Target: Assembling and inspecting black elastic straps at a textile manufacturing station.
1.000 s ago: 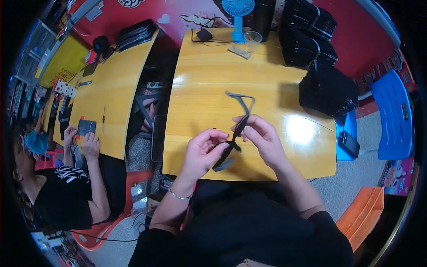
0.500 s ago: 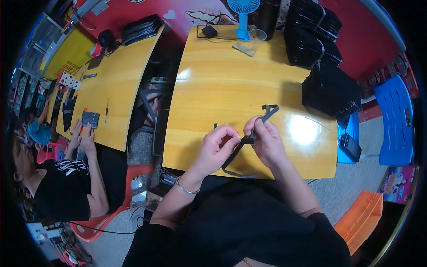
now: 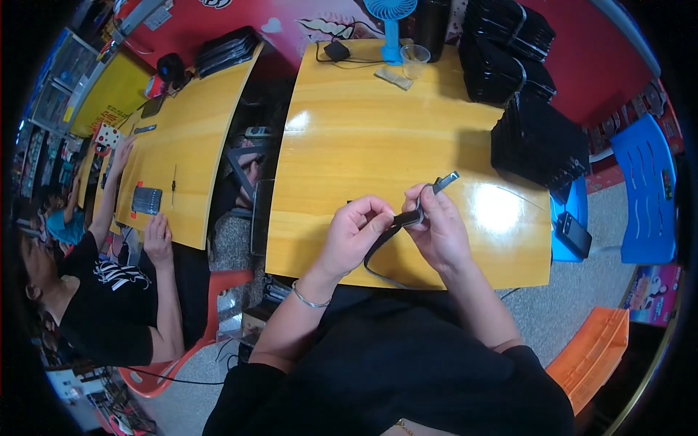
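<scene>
Both hands are over the front part of the yellow wooden table (image 3: pixel 378 145). Between them is a narrow dark strap (image 3: pixel 410 217), folded over into a small loop. My left hand (image 3: pixel 350 236) pinches it with thumb and index finger. Closed around the other side of the fold, my right hand (image 3: pixel 440 232) has a shiny flat end of the strap sticking up past its fingertips. A long curved length of strap hangs below the hands to the table's near edge. My fingers partly cover the fold, so how its layers lie is hidden.
Stacks of black flat pieces (image 3: pixel 539 142) stand at the table's right side. A blue fan (image 3: pixel 391 33) and a clear cup (image 3: pixel 415 61) are at the back. A phone (image 3: pixel 573 234) lies on a blue stool at right. On the left, a co-worker sits at another table (image 3: pixel 203 138).
The strap's free end above my right hand now points up straighter, and my right fingers have shifted on the fold. The co-worker has reached one arm forward across the other table.
</scene>
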